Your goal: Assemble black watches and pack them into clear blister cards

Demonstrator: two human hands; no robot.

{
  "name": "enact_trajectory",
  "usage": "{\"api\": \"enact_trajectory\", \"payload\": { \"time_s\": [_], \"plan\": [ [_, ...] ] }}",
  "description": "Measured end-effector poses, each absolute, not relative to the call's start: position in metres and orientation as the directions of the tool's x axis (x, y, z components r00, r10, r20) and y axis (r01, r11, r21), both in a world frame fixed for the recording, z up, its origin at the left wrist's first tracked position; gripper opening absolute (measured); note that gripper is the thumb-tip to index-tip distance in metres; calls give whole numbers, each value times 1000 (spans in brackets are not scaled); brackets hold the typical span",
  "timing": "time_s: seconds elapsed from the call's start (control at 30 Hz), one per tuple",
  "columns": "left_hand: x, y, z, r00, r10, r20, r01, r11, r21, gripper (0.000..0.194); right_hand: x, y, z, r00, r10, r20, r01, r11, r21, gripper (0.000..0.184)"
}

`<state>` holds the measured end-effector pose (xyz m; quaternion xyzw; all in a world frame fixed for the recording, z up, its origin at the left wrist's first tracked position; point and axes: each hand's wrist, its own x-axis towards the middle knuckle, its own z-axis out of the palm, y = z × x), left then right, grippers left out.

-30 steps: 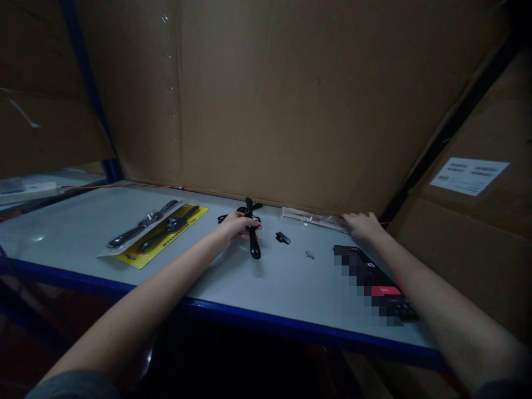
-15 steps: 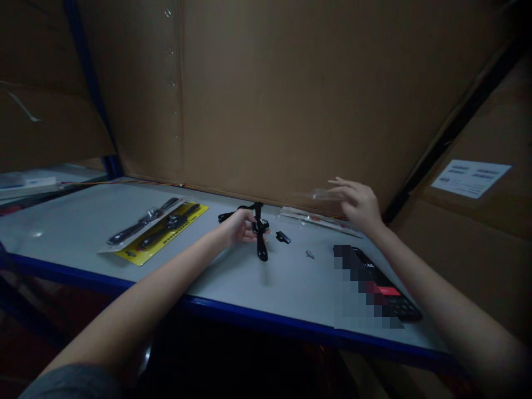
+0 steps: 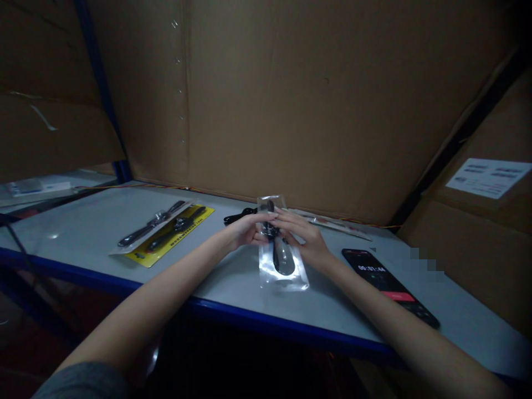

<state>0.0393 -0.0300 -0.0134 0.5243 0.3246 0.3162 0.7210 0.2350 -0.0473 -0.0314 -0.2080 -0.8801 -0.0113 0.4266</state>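
Between my hands is a black spokeshave [image 3: 283, 259], covered by a clear plastic blister shell [image 3: 266, 277] with its lower end toward me. My left hand [image 3: 242, 230] grips the middle of the tool from the left, fingers wrapped under it. From the right, my right hand [image 3: 302, 234] holds the shell over the spokeshave, fingertips pressed at the centre. Behind my left hand lies another black handled piece [image 3: 239, 214]. To the left rest a yellow-card package [image 3: 152, 257] and a clear-wrapped package [image 3: 124, 242] with similar tools inside.
A phone [image 3: 388, 285] showing a running timer lies to the right on the grey tabletop [image 3: 233, 291]. Flat plastic packaging [image 3: 336, 223] lies along the back near a cardboard wall [image 3: 311, 111]. Thin wires [image 3: 137, 186] run along the rear edge. A blue rim [image 3: 266, 318] borders the front.
My right hand has come down and left with the clear shell, which now covers the spokeshave in my left hand. The small loose parts on the table are no longer visible.
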Motion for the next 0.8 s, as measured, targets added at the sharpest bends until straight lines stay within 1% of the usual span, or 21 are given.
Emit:
{"api": "enact_trajectory", "payload": {
  "time_s": [0.1,0.17,0.23,0.33,0.47,0.5,0.57,0.63,0.67,0.73,0.8],
  "plan": [
    [39,-32,-13,557,828,-65,-147,175,974,47,237,-48,-32,-566,445,694,395,885,-245,63],
    [38,-34,-12,564,824,-45,-162,164,973,47,237,-49,-32,-549,513,660,376,857,-353,73],
    [38,-36,-11,579,813,-56,-153,176,972,45,236,-51,-32,-534,561,633,314,826,-468,76],
    [38,-36,-12,569,818,-85,-128,190,973,43,235,-54,-29,-518,605,605,208,775,-597,72],
    [38,-32,-16,515,853,-83,-109,161,981,45,232,-53,-24,-461,666,586,104,696,-710,65],
    [39,-31,-17,502,862,-76,-100,145,984,45,232,-53,-23,-423,690,588,88,677,-731,63],
    [39,-31,-17,475,878,-59,-72,106,992,44,230,-51,-22,-285,775,564,74,604,-793,55],
    [39,-33,-16,460,887,-40,-44,67,997,46,229,-51,-22,-153,889,432,60,445,-893,47],
    [40,-35,-16,467,884,-32,-35,55,998,47,228,-51,-22,-133,932,339,55,348,-936,45],
    [40,-38,-15,498,867,-25,-26,44,999,51,227,-54,-22,-161,968,194,61,206,-977,48],
    [41,-40,-14,533,845,-31,-19,48,999,53,226,-55,-23,-183,970,161,68,176,-982,54]
  ]
}}
